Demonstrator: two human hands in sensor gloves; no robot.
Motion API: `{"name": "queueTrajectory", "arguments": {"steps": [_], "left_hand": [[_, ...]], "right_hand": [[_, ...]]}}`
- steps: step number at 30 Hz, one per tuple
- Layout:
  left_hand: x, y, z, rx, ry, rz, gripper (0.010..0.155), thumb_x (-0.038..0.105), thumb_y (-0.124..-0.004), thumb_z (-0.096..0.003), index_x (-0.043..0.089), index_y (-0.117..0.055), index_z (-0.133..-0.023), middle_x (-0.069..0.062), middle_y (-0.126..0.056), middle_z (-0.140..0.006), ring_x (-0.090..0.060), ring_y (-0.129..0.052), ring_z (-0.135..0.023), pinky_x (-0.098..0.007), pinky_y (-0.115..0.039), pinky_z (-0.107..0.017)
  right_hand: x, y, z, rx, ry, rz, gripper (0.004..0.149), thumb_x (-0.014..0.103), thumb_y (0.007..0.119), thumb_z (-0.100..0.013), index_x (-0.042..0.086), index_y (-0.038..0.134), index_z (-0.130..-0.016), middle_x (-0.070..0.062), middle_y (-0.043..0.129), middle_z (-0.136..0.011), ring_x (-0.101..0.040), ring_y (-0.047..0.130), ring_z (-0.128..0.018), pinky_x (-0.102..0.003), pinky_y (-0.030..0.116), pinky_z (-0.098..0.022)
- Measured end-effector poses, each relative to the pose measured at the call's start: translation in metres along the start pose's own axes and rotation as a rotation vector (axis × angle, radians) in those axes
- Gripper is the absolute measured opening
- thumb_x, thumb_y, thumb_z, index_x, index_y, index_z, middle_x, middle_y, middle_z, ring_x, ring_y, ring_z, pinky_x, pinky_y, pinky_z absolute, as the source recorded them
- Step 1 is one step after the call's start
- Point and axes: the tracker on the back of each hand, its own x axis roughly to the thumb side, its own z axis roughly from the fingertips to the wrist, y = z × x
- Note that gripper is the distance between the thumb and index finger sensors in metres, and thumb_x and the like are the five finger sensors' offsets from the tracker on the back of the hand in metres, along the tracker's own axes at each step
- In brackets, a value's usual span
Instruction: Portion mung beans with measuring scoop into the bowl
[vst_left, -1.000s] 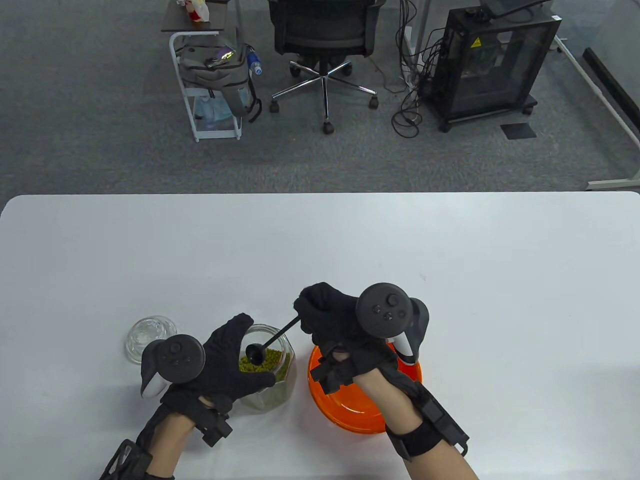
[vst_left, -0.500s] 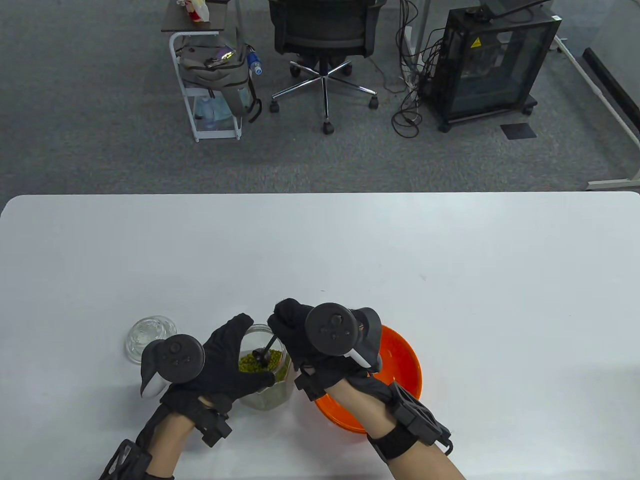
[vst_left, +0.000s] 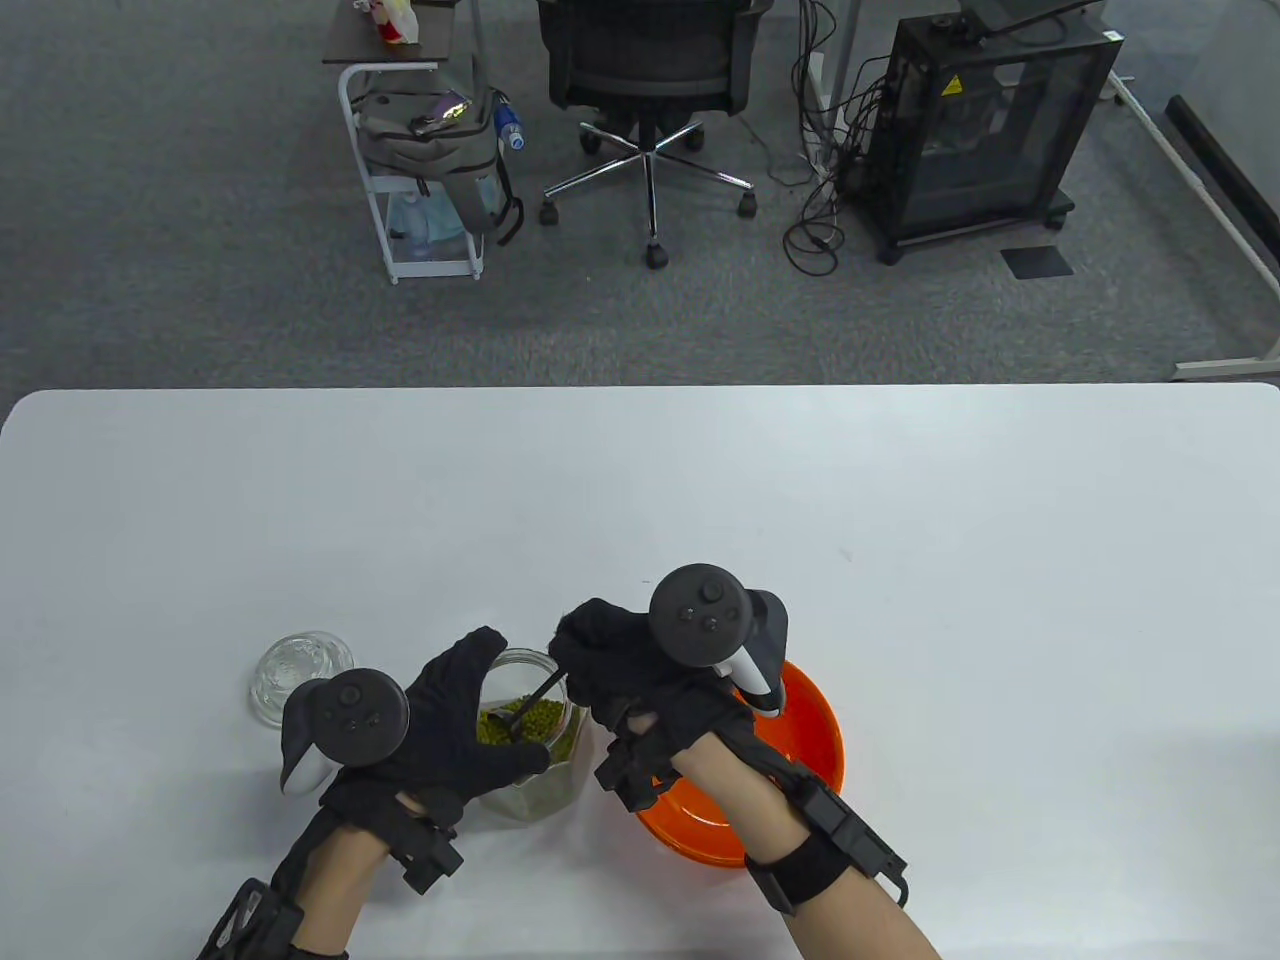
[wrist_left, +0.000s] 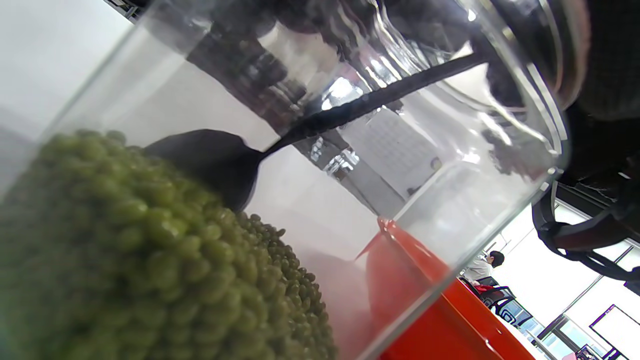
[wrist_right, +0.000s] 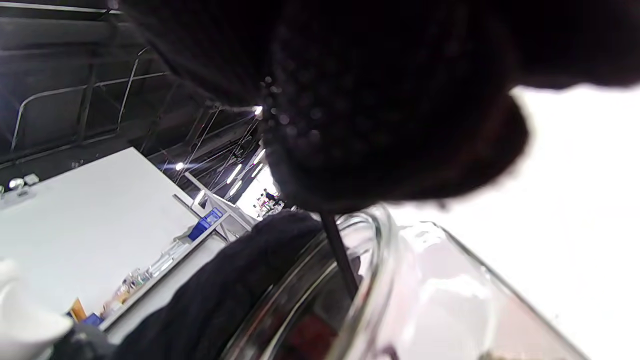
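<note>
A clear glass jar (vst_left: 545, 790) of green mung beans (vst_left: 540, 718) stands near the table's front edge. My left hand (vst_left: 455, 725) grips the jar from its left side. My right hand (vst_left: 610, 665) holds the black measuring scoop by its handle (vst_left: 545, 688), and the scoop's bowl (wrist_left: 210, 162) is dug into the beans (wrist_left: 125, 250). The handle (wrist_right: 340, 260) enters the jar's mouth (wrist_right: 370, 265) below my right fingers (wrist_right: 380, 115). An orange bowl (vst_left: 815, 720) sits just right of the jar, partly under my right wrist.
The jar's glass lid (vst_left: 295, 672) lies on the table left of my left hand. The white table (vst_left: 640, 500) stretches wide behind the jar. Beyond its far edge stand an office chair (vst_left: 650, 90), a small cart (vst_left: 420, 150) and a black cabinet (vst_left: 985, 120).
My right hand swung left from above the orange bowl to the jar. The scoop went from hovering over the beans down into them. My left hand stayed on the jar.
</note>
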Motion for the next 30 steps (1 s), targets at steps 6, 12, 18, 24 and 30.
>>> {"name": "queueTrajectory", "arguments": {"steps": [6, 12, 18, 24, 30], "left_hand": [[0.000, 0.000, 0.000, -0.002, 0.001, -0.001, 0.122, 0.083, -0.087, -0.0407, 0.001, -0.029, -0.110, -0.030, -0.040, -0.116, -0.060, -0.053, -0.104, -0.076, -0.049, -0.072], [0.000, 0.000, 0.000, -0.002, 0.000, -0.001, 0.121, 0.083, -0.086, -0.0408, 0.001, -0.029, -0.110, -0.030, -0.040, -0.116, -0.060, -0.053, -0.104, -0.076, -0.049, -0.072], [0.000, 0.000, 0.000, -0.001, 0.000, 0.000, 0.121, 0.083, -0.086, -0.0408, 0.001, -0.029, -0.110, -0.030, -0.040, -0.116, -0.060, -0.053, -0.104, -0.076, -0.049, -0.072], [0.000, 0.000, 0.000, -0.002, 0.000, 0.002, 0.122, 0.083, -0.086, -0.0406, 0.001, -0.028, -0.110, -0.030, -0.040, -0.116, -0.060, -0.053, -0.104, -0.076, -0.049, -0.072], [-0.001, 0.000, 0.000, -0.003, -0.001, 0.003, 0.121, 0.083, -0.086, -0.0407, 0.001, -0.029, -0.110, -0.030, -0.040, -0.116, -0.060, -0.053, -0.104, -0.076, -0.049, -0.072]], "right_hand": [[-0.021, -0.012, 0.000, 0.027, 0.125, -0.170, 0.038, 0.035, 0.091, -0.045, 0.008, 0.094, -0.071, -0.011, 0.112, -0.038, -0.016, 0.110, -0.011, -0.032, 0.096, -0.014], [-0.047, -0.017, 0.003, 0.050, 0.231, -0.302, 0.039, 0.035, 0.090, -0.045, 0.007, 0.093, -0.072, -0.010, 0.112, -0.038, -0.015, 0.110, -0.011, -0.031, 0.096, -0.013], [-0.053, -0.021, 0.008, 0.020, 0.255, -0.360, 0.039, 0.034, 0.090, -0.045, 0.006, 0.093, -0.072, -0.011, 0.112, -0.038, -0.015, 0.110, -0.011, -0.032, 0.096, -0.013], [-0.061, -0.026, 0.011, -0.006, 0.275, -0.399, 0.040, 0.034, 0.090, -0.045, 0.006, 0.092, -0.073, -0.010, 0.112, -0.038, -0.015, 0.110, -0.011, -0.032, 0.096, -0.013], [-0.071, -0.033, 0.014, -0.022, 0.303, -0.442, 0.040, 0.034, 0.090, -0.045, 0.006, 0.092, -0.073, -0.010, 0.112, -0.038, -0.015, 0.110, -0.010, -0.032, 0.096, -0.012]]}}
